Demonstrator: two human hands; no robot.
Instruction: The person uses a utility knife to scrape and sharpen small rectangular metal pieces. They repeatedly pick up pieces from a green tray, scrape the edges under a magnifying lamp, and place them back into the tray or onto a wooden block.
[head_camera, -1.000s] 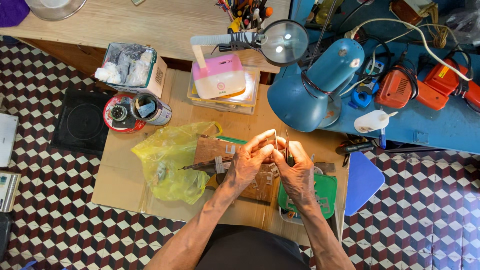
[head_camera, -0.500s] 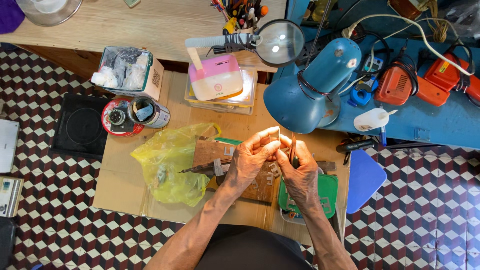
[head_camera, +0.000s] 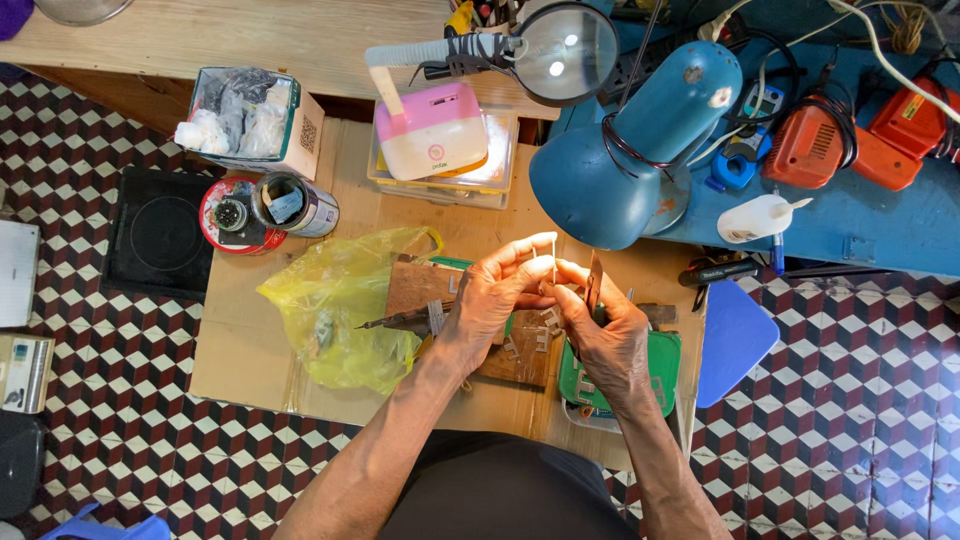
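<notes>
Under the blue lamp (head_camera: 640, 150), above a wooden board (head_camera: 415, 290) on the cardboard-covered tabletop (head_camera: 240, 340), both hands meet. The left hand (head_camera: 495, 300) pinches a thin pale stick (head_camera: 553, 258) upright between its fingertips. The right hand (head_camera: 610, 340) is closed around a flat metal strip (head_camera: 594, 285) just beside it. A yellow bag (head_camera: 335, 305) lies to the left.

left hand (head_camera: 495, 300), right hand (head_camera: 605, 335), fingertips pinched together
</notes>
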